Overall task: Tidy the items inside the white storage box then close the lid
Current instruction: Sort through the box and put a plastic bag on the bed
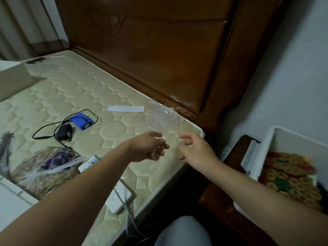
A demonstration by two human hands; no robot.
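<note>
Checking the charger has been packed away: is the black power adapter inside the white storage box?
No, the black power adapter lies on the mattress beside the blue device, far from the white storage box.

Blue box, black adapter, quilted mattress

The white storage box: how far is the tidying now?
Done: colourful woven mats lie in the white plastic storage box. In hand: both the left hand and right hand work a clear plastic bag, grip blurred. Left: blue device, black adapter, lid not visible.
</note>
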